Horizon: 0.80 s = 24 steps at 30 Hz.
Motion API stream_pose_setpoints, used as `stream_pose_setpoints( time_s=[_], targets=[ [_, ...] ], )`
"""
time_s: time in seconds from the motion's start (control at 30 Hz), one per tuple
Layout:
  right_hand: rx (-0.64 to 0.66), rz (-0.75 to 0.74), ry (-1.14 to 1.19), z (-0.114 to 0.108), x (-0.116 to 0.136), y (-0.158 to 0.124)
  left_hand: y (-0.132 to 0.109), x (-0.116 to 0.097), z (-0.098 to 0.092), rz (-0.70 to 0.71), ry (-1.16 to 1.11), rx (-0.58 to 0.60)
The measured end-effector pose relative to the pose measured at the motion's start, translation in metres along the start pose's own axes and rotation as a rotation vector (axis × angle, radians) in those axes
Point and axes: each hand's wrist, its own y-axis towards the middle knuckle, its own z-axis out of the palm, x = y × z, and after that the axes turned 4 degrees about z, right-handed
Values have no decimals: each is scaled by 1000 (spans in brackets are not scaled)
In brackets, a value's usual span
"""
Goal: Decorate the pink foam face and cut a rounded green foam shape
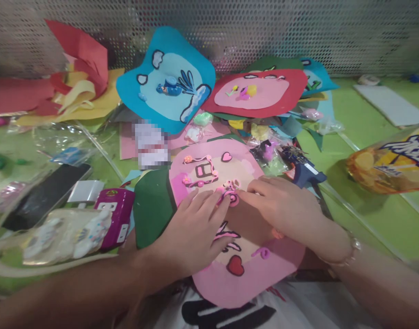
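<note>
A pink paper craft board [230,274] with a beige middle, clay hearts and pink clay strips lies in front of me. My left hand [192,228] rests flat on it, fingers stretched toward a small pink clay swirl [232,197]. My right hand [281,205] lies across the board from the right, its fingertips pressed together on the same swirl. A dark green paper piece [151,205] sticks out from under the board at the left.
A blue craft board [168,82] and a red one [260,91] lean at the back. Red and yellow paper scraps [72,87] lie far left. A phone [45,194], a purple box [115,214], a snack bag [391,160] and clay packets [271,151] crowd the green table [367,201].
</note>
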Motion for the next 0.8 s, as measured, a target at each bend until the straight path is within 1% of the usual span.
stream_pose_setpoints(
  time_s=[0.37,0.63,0.8],
  targets=[
    [-44,-61,-81,-4,3,-1,-1,-1,-1,0,15,23],
    [-39,-43,-89,-2,3,-1,-1,-1,1,-1,16,3],
    [-41,-31,-71,-3,4,-1,-1,-1,0,-2,8,13]
  ],
)
